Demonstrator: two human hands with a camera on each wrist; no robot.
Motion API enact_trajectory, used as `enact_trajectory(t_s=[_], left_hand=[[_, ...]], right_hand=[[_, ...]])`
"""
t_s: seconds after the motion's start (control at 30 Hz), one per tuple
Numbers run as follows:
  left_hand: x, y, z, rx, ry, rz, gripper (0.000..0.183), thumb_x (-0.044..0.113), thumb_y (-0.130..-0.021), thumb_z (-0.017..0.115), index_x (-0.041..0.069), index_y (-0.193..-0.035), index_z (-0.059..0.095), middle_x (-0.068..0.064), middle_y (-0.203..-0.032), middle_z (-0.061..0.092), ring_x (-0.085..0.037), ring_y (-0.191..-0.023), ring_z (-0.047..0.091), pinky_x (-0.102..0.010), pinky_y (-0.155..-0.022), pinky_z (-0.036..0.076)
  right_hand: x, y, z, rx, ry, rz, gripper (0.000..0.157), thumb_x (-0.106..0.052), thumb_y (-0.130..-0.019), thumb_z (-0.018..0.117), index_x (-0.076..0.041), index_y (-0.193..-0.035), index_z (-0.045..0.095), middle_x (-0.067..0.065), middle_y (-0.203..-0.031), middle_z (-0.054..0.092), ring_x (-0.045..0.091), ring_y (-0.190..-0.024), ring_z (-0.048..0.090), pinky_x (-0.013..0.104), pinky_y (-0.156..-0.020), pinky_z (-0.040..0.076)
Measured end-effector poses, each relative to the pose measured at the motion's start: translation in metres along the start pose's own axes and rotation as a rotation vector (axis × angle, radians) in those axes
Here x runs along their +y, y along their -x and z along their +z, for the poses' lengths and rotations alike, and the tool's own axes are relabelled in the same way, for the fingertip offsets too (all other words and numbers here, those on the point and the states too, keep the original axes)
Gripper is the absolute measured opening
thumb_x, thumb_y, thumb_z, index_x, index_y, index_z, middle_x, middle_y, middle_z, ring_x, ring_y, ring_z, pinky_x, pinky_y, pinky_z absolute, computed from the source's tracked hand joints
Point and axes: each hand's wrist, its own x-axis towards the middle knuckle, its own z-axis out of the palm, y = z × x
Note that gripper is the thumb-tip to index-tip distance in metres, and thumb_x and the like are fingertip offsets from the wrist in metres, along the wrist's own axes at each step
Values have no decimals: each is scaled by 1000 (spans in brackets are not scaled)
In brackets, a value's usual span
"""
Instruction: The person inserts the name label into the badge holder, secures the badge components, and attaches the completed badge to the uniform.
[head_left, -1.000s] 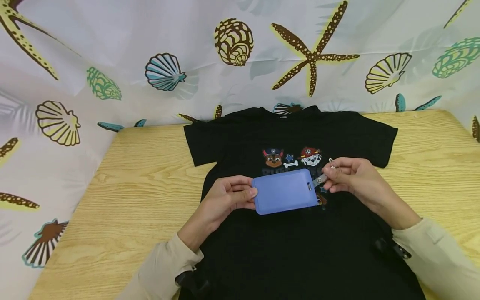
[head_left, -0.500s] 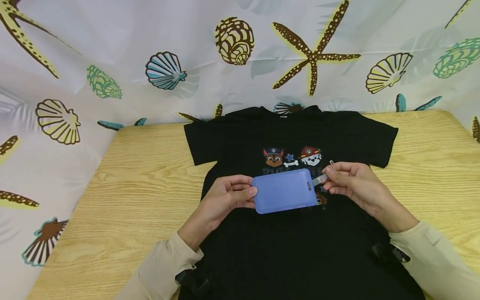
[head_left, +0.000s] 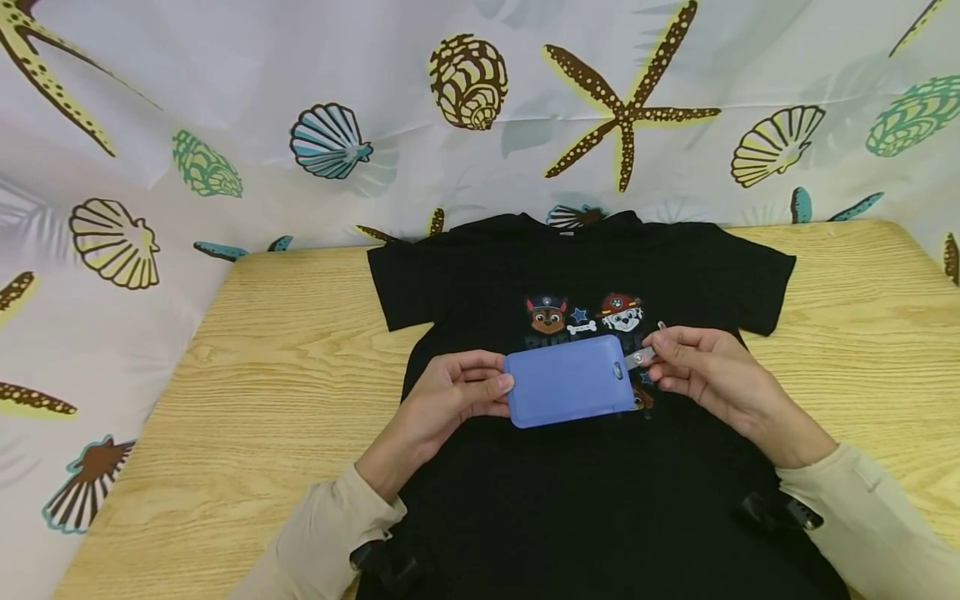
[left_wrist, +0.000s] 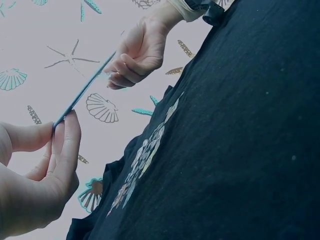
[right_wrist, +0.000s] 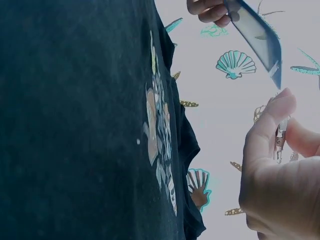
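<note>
A blue badge holder (head_left: 566,382) is held lengthwise above a black T-shirt (head_left: 592,508). My left hand (head_left: 446,400) pinches its left end, thumb on the face and fingers behind. From the slot at the right end runs a clear snap strap (head_left: 638,359). My right hand (head_left: 720,383) pinches the metal badge clip (right_wrist: 280,136) on that strap between thumb and fingers; part of the clip is hidden by them. Seen edge-on in the left wrist view, the badge holder (left_wrist: 82,92) spans the gap between both hands. The right wrist view shows a translucent side of it.
The T-shirt lies spread on a wood-grain table (head_left: 292,350), its cartoon dog print (head_left: 547,315) partly covered by the badge holder. Behind and to the left hangs a white cloth (head_left: 405,75) with shells and starfish. A dark camera strap sits on each wrist.
My right hand has dropped slightly since one second ago, lowering the clip a little. The left hand and the badge holder have stayed almost still.
</note>
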Motion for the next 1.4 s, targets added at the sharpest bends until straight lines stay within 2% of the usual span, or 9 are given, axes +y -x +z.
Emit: enact_trajectory(t_s=[0.17,0.33,0.43,0.63,0.73,0.97,1.2,1.3,1.4], left_hand=[[0,0,0,-2,5,2,19,-7,-90,58,-12,-108,57,-6,-84,68,-16,-73,67,-32,-71,59],[0,0,-1,5,10,19,19,-7,-89,59,-12,-108,58,-6,-83,68,-16,-72,67,-32,-71,59],[1,0,-2,11,14,27,18,-8,-89,59,-11,-107,58,-5,-83,68,-16,-72,67,-32,-71,59],[3,0,-4,12,24,26,17,-9,-89,58,-9,-106,59,-5,-83,68,-16,-72,67,-32,-70,59],[3,0,-5,-4,18,10,17,-8,-90,57,-8,-107,59,-5,-84,68,-16,-72,67,-32,-71,59],[-2,-3,-8,-24,13,-62,15,-5,-92,56,-4,-107,59,-4,-85,68,-16,-74,67,-33,-75,59],[-15,-10,-9,-71,-53,-121,23,2,-96,55,-10,-116,55,-6,-89,68,-18,-79,67,-40,-83,57],[-17,-11,-8,-83,-73,-111,26,1,-97,53,-13,-119,52,-11,-94,66,-19,-81,67,-43,-84,57],[-16,-9,-2,-62,-115,-58,26,-1,-97,51,-15,-119,51,-21,-99,63,-19,-80,66,-44,-81,58]], right_hand=[[0,0,3,-33,6,20,20,-13,-100,52,-8,-100,71,3,-87,67,9,-76,65,20,-68,55],[-2,0,0,-85,62,24,20,-13,-101,50,-6,-104,69,5,-91,70,12,-82,67,23,-75,56],[-7,2,-4,-101,148,15,19,-12,-101,51,-5,-107,67,7,-95,71,14,-86,69,25,-78,57],[-16,7,-7,-70,427,-9,12,-6,-95,61,-9,-101,71,6,-91,71,16,-83,67,27,-75,58],[-19,9,-6,-86,479,-21,12,-5,-93,62,-8,-99,72,7,-90,72,17,-80,67,29,-73,58],[-18,11,0,-187,330,-27,17,-1,-97,55,-7,-101,70,6,-89,71,11,-75,64,24,-69,57],[-16,14,14,-242,202,-56,20,1,-99,50,-4,-102,69,5,-89,70,11,-77,64,21,-68,55],[-16,15,20,-247,194,-62,19,0,-99,50,-3,-102,69,5,-89,70,11,-76,63,21,-68,55],[-18,16,24,-250,200,-78,19,1,-98,50,-3,-102,69,6,-89,70,12,-75,63,22,-67,55]])
